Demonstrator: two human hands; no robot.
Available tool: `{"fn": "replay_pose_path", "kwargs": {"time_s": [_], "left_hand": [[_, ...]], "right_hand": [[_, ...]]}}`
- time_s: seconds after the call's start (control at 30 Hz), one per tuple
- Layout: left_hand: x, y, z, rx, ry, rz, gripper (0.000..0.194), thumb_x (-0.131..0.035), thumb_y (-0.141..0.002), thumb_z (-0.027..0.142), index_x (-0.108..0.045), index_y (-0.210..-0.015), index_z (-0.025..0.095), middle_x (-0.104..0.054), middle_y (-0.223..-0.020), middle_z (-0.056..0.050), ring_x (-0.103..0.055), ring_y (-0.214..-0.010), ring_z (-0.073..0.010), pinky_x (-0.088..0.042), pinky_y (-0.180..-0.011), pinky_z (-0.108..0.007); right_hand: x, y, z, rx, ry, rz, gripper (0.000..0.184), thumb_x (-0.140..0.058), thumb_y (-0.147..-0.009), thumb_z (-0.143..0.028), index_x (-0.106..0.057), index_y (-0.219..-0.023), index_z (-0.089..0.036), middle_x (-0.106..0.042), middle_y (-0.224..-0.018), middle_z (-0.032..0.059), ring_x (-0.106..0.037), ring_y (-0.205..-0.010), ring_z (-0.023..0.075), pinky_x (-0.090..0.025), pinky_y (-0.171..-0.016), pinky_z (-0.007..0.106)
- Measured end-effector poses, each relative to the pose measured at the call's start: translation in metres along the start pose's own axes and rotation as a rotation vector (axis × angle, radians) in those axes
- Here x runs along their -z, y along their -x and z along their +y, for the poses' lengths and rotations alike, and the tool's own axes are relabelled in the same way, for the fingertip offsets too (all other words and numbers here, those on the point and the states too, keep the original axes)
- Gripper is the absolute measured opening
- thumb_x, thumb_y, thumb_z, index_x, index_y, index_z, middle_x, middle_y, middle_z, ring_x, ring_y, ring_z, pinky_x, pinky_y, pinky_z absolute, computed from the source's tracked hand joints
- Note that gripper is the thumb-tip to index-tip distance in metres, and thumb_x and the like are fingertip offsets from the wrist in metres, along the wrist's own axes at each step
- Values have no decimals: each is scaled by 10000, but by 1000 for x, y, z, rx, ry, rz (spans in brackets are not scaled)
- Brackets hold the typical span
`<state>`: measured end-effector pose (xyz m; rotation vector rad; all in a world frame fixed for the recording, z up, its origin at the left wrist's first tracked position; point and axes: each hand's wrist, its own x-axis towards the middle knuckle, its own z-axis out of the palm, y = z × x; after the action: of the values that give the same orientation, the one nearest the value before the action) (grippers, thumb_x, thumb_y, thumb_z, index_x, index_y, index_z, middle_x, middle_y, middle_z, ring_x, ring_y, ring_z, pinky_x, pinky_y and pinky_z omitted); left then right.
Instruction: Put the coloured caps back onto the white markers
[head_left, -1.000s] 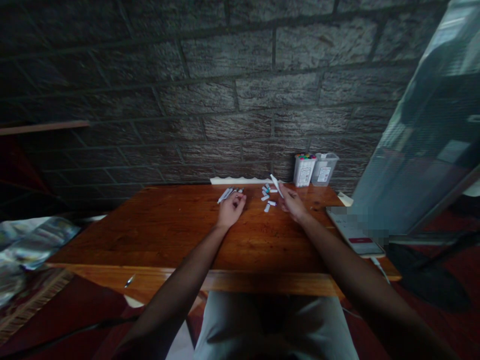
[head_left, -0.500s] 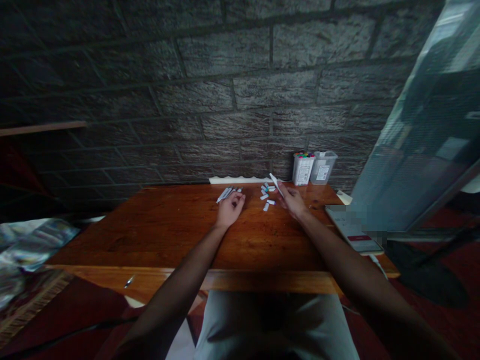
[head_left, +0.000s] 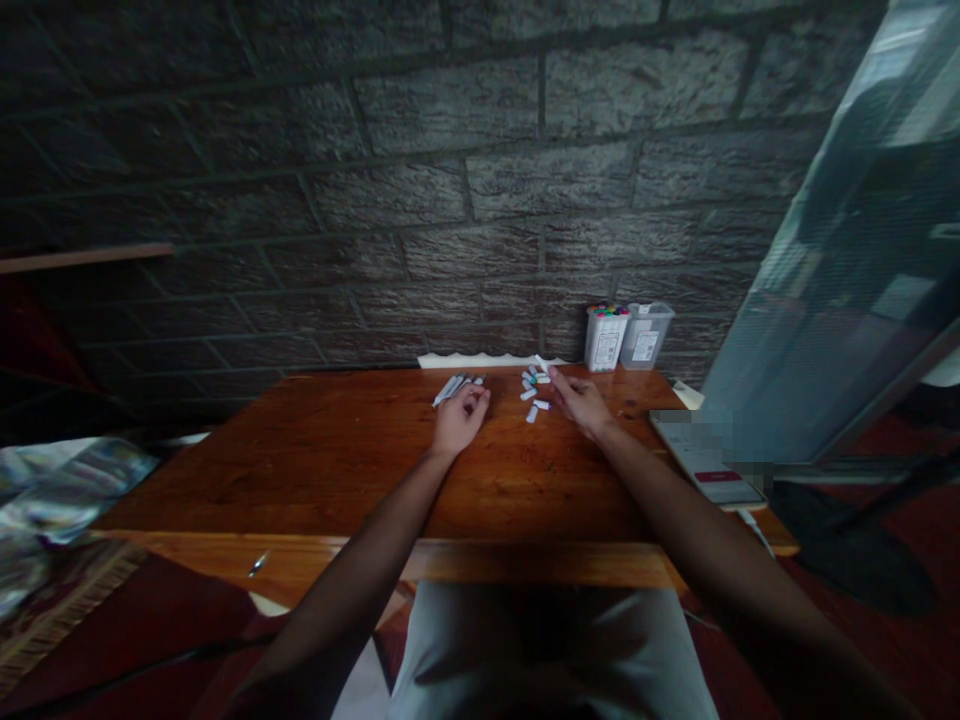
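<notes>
My right hand (head_left: 581, 402) pinches a white marker (head_left: 543, 366), which sticks out beyond the fingertips toward the wall. Beneath and left of it lie several short marker caps (head_left: 529, 393), mostly white, some showing coloured ends. My left hand (head_left: 460, 418) rests on the table with its fingers curled. Whether anything is inside them is hidden. Several white markers (head_left: 448, 388) lie together just behind and left of that hand, partly covered by it.
The wooden table (head_left: 315, 470) stands against a dark block wall. At its back right are a clear box full of markers (head_left: 606, 340) and a second clear box (head_left: 646, 338). A tablet (head_left: 709, 465) with a cable (head_left: 757, 530) lies at the right edge.
The marker in my right hand has dipped and shows less of its length; the hand shifted slightly toward the caps. My left hand has stayed in place.
</notes>
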<state>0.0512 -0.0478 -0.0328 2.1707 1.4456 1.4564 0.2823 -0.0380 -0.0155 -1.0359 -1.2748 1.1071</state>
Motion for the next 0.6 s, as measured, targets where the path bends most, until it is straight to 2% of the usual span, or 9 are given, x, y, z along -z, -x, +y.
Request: {"fn": "replay_pose_path", "kwargs": {"time_s": [0.13,0.23,0.37,0.47,0.6], "left_hand": [[0,0,0,-2,0,-4,247,-516,-882,414,-625,-859,194,-596,-539,35,-551,-517,-114,-427,-583,-225],[-1,0,0,3,1,-1,244,-524,-876,416,-627,-855,196,-604,-551,34,-558,-522,-114,-432,-587,-225],[-2,0,-2,15,8,0,238,-529,-873,418,-628,-866,202,-608,-556,36,-561,-525,-114,-439,-598,-228],[-2,0,-3,18,15,4,230,-533,-870,416,-622,-864,203,-605,-554,40,-556,-518,-112,-439,-603,-231],[-1,0,-2,15,24,2,234,-521,-877,415,-618,-859,202,-595,-545,43,-546,-508,-111,-434,-596,-233]], "right_hand": [[-1,-1,2,-27,-27,-57,549,-587,-698,-709,-596,-657,-162,-407,-456,-59,-258,-343,36,-133,-350,214],[-1,-2,9,12,50,-74,542,-558,-744,-678,-671,-788,-150,-514,-520,-27,-354,-383,55,-236,-370,203],[3,-3,15,204,373,-4,380,-607,-786,-521,-702,-915,-176,-699,-767,28,-609,-649,135,-454,-571,219],[6,-7,14,306,597,28,254,-588,-827,-367,-709,-969,-195,-735,-871,30,-662,-758,169,-496,-695,249],[4,-23,14,360,738,-113,268,-547,-822,-187,-717,-1023,-235,-747,-924,8,-687,-829,186,-512,-745,262]]}}
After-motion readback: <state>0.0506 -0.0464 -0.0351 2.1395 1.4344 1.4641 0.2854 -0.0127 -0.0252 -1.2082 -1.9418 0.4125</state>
